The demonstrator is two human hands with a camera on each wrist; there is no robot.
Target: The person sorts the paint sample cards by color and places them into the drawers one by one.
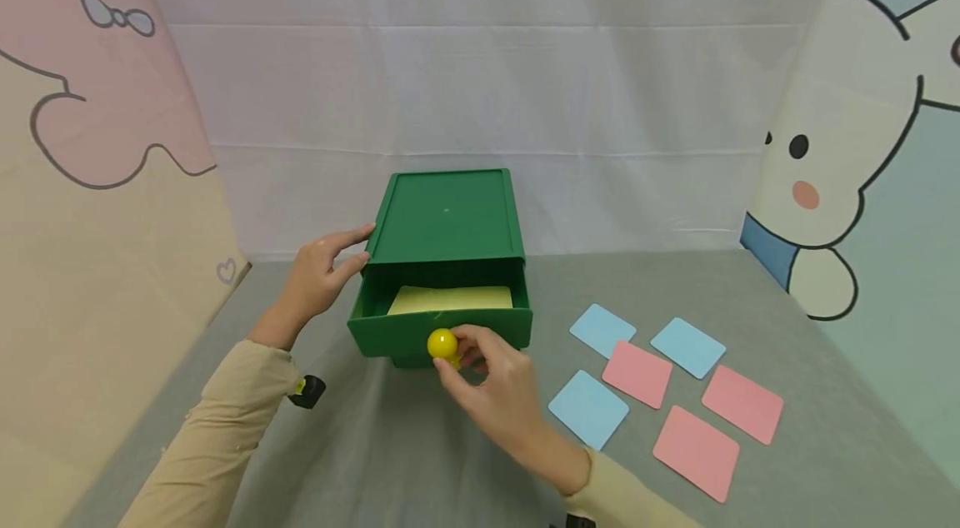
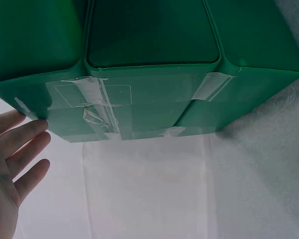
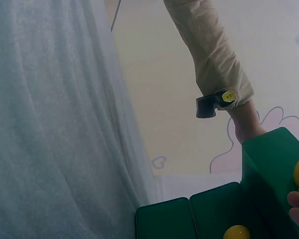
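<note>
A green drawer cabinet (image 1: 447, 216) stands on the grey cloth, its top drawer (image 1: 393, 335) pulled out towards me. Inside that drawer lies a pale yellow card (image 1: 453, 300). My right hand (image 1: 501, 391) pinches the round yellow knob (image 1: 442, 343) on the drawer front between thumb and fingers. With straight fingers, my left hand (image 1: 311, 282) touches the left side of the cabinet near its top; in the left wrist view the fingertips (image 2: 40, 125) meet the taped green wall. Another yellow knob (image 3: 237, 232) shows lower down in the right wrist view.
Right of the cabinet, three blue cards (image 1: 588, 410) and three pink cards (image 1: 697, 453) lie spread on the grey cloth (image 1: 360, 453). Behind hangs a white cloth (image 1: 465, 87), with printed cartoon animals on the side panels. Clear tape (image 2: 97, 107) joins the cabinet's units.
</note>
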